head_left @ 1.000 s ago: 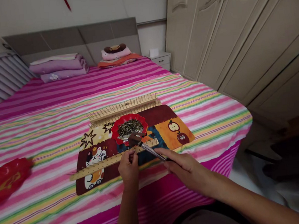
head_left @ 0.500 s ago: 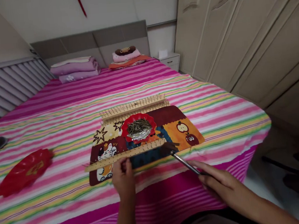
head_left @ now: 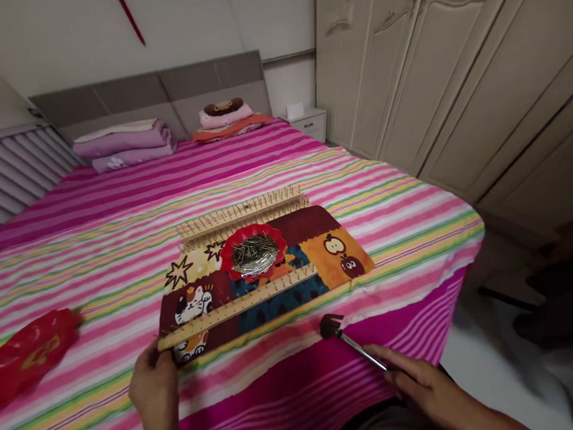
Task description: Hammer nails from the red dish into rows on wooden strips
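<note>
My left hand (head_left: 155, 380) is closed on the left end of a light wooden strip (head_left: 234, 306), which has a row of nails standing up along it. The strip lies across the lower part of a colourful patterned mat (head_left: 270, 315). My right hand (head_left: 414, 378) grips the handle of a hammer (head_left: 359, 349), whose dark forked head is over the bed edge below the mat. Between the strips stands a red scalloped dish (head_left: 226, 264) full of nails (head_left: 254, 250).
Behind the dish lies another wooden piece (head_left: 241, 220) bristling with nails. A red scalloped plate (head_left: 28, 355) is at the left on the striped bedsheet (head_left: 119, 310). Folded bedding (head_left: 124, 145) lies by the headboard; a wardrobe (head_left: 394, 65) stands at the right.
My left hand has moved left from the strip's middle to its left end. The hammer has moved away from the strip's right end, towards me. The whole view has shifted slightly.
</note>
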Demonstrator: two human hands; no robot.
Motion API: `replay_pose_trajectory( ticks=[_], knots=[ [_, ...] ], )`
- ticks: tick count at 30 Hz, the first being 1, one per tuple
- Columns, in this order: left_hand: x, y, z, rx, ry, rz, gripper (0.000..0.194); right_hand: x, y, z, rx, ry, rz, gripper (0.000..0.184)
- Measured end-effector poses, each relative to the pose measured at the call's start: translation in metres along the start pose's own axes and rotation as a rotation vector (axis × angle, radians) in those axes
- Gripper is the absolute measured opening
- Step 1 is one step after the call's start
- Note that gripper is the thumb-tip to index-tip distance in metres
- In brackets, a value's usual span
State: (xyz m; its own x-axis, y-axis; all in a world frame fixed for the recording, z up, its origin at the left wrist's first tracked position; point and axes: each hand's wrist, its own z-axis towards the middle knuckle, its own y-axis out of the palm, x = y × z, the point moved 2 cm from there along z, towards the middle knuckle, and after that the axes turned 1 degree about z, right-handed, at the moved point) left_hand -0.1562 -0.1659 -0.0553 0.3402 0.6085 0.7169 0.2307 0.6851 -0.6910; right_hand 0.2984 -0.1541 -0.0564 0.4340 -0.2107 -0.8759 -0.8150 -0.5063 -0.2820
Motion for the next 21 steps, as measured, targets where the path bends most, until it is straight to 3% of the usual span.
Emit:
replay_pose_trajectory(
  ticks=[4, 7, 11, 14, 17, 21],
  knots=[
    [0.002, 0.011, -0.039, -0.099, 0.103, 0.019, 0.036, 0.008, 0.001, 0.005, -0.02, -0.01, -0.016, 0.052],
    [0.003, 0.017, -0.054, -0.116, 0.172, -0.002, 0.04, 0.011, -0.003, 0.01, -0.03, -0.002, -0.022, 0.053],
    [0.019, 0.001, -0.055, 0.01, 0.14, 0.006, 0.037, 0.019, -0.014, 0.013, 0.018, -0.014, -0.023, 0.053],
    [0.058, -0.01, -0.057, 0.14, 0.275, 0.022, 0.035, 0.028, -0.02, 0.013, 0.09, -0.008, 0.004, 0.049],
    [0.109, 0.006, -0.059, -0.013, 0.509, -0.003, 0.032, 0.037, -0.019, 0.014, 0.128, 0.045, 0.066, 0.044],
    [0.163, 0.054, -0.052, -0.275, 0.641, 0.227, 0.025, 0.047, -0.015, 0.019, 0.106, 0.088, 0.107, 0.046]
  ],
)
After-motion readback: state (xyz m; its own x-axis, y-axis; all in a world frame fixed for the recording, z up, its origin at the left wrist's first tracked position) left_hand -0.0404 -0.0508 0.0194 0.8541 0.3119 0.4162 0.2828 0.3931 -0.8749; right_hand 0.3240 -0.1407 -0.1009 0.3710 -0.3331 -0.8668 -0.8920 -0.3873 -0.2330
